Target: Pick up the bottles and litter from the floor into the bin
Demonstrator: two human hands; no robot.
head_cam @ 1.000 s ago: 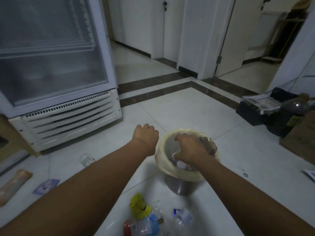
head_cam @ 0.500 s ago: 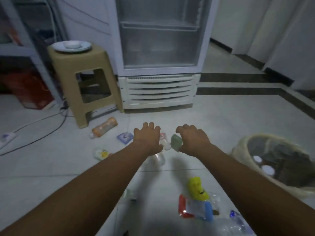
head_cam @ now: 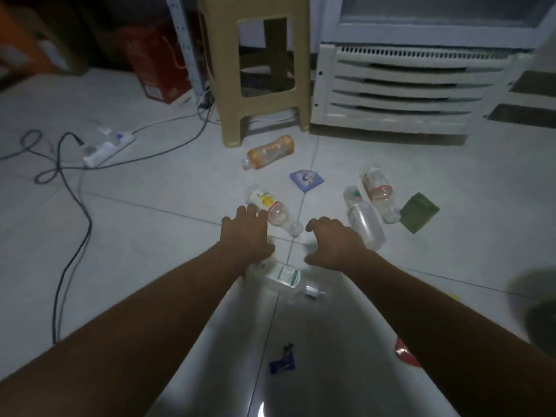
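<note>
— White floor tiles, bottles scattered. Nearest?

— Clear bottle lies between the wrists. Left hand and right hand hover open, each grip empty.

— Advice?

— Grasp its middle; it may roll. Another bottle touches the left fingertips. Avoid the cables left; open floor right.

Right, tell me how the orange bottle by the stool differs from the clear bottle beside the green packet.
The orange bottle is tinted orange and opaque-looking; the clear bottle is see-through. The orange bottle lies alone near the stool leg; the clear bottle lies alongside another bottle. The orange one points sideways, the clear one runs away from the camera. Both lie flat on the floor, untouched by either hand.
</note>
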